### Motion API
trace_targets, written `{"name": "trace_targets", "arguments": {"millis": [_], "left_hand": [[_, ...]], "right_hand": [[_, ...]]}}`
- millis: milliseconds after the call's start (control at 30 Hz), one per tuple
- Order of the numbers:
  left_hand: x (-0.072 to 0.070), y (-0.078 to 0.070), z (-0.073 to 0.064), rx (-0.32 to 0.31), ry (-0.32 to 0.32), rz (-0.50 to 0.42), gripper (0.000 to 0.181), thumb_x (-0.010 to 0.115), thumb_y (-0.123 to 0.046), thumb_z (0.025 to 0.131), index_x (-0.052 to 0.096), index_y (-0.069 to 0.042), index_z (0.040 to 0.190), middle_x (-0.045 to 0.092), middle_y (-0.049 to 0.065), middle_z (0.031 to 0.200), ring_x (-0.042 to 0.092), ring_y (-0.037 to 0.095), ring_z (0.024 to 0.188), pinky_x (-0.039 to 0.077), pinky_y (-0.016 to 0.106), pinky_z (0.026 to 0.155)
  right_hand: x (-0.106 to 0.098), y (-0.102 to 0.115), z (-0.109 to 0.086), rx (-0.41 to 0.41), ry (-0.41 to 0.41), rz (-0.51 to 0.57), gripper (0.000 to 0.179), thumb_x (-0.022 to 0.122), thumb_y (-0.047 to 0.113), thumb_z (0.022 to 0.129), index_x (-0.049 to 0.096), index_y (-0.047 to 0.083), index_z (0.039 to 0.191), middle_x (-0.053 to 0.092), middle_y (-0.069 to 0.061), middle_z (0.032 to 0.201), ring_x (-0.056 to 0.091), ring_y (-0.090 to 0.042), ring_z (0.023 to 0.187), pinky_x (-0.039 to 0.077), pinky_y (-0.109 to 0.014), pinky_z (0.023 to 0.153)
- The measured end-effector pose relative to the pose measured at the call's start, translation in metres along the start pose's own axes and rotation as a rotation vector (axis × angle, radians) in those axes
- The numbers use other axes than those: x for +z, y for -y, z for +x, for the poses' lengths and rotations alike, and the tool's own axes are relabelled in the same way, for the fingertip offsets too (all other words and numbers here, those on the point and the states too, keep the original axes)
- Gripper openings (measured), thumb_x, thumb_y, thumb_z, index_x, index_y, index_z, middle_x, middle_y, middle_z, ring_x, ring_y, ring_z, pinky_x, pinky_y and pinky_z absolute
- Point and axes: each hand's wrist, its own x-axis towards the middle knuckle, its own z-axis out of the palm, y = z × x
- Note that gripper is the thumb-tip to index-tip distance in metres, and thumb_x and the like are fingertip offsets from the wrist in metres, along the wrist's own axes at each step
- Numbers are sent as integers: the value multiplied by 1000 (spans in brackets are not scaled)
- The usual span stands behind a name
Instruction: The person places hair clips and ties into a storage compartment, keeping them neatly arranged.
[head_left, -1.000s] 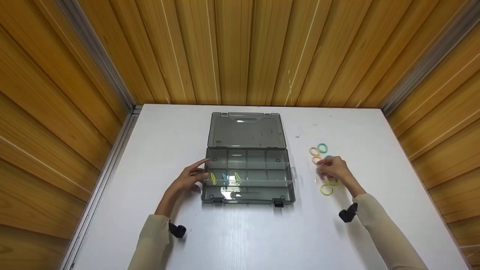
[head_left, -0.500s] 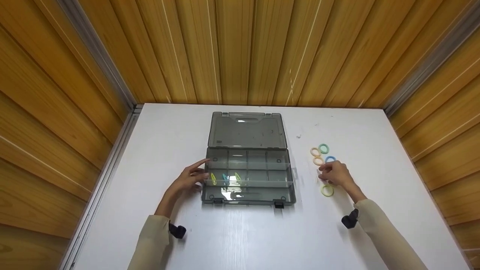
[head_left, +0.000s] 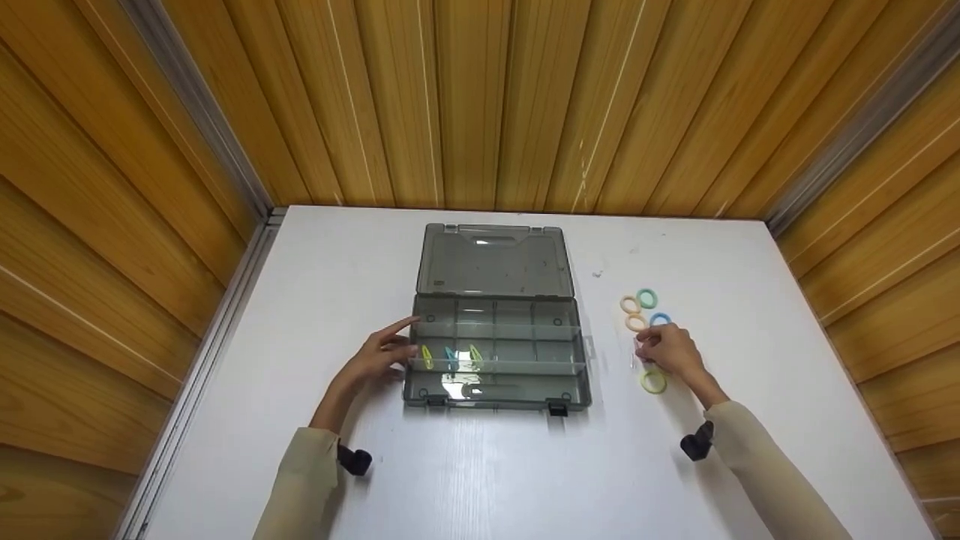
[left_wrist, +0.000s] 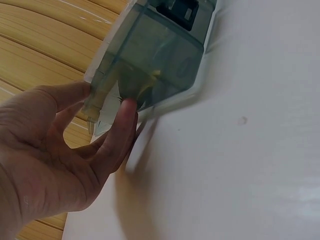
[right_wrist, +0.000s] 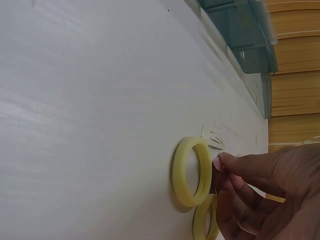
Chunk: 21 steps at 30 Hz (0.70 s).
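Note:
My left hand (head_left: 371,358) rests its extended fingers at the left side of a grey see-through compartment box (head_left: 536,386), whose lid (head_left: 495,270) lies folded back. In the box's middle row are a yellow snap hair clip (head_left: 427,357), a blue one (head_left: 450,358) and a light green one (head_left: 475,354). To the right of the box, my right hand (head_left: 673,351) pinches a small pink thing (right_wrist: 217,164) between thumb and fingertips, low over the table. Its kind is mostly hidden by the fingers. Right beside these fingers lies a yellow hair tie (right_wrist: 180,175), overlapping a second yellow hair tie (right_wrist: 198,220).
Beyond the right hand lie two orange hair ties, the nearer orange hair tie (head_left: 628,324) beside a blue hair tie (head_left: 660,319), and a green hair tie (head_left: 647,291). Small thin pieces (right_wrist: 215,142) lie by the right fingertips. Wooden panels (head_left: 465,105) wall in the white table (head_left: 450,480).
My right hand has drawn slightly towards me, uncovering the blue hair tie. Its fingertips stay close together. The left hand, box and clips have kept their places.

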Motion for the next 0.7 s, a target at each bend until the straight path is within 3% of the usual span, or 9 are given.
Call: {"name": "trace_targets", "arguments": {"millis": [233, 367, 500, 700], "left_hand": [[1, 1, -1, -4, -9, -5, 63, 63, -20, 102, 37, -15, 159, 43, 36, 149, 62, 42, 111, 60, 54, 87], [2, 1, -1, -12, -12, -17, 63, 64, -20, 102, 37, -15, 159, 41, 36, 151, 59, 43, 118, 58, 57, 91], [2, 1, 0, -4, -12, -9, 63, 64, -20, 101, 38, -15, 159, 40, 35, 153, 56, 43, 123, 57, 57, 93], [1, 2, 0, 12, -14, 4, 63, 62, -18, 102, 36, -12, 159, 43, 36, 149, 61, 42, 115, 58, 53, 91]], "right_hand": [[-2, 5, -3, -43, -41, 27, 25, 72, 3, 90, 73, -9, 111, 75, -23, 93, 70, -26, 81, 50, -30, 69], [-6, 14, -3, -67, -60, 66, 24, 72, 1, 90, 73, -9, 112, 75, -23, 92, 71, -27, 83, 48, -21, 64], [-8, 24, -1, -86, -63, 153, 26, 72, 1, 92, 70, -11, 115, 75, -26, 95, 72, -18, 80, 49, -16, 59], [-4, 42, 1, -112, -50, 282, 31, 71, 4, 95, 67, -11, 121, 74, -27, 100, 68, -2, 72, 54, -19, 57]]}}
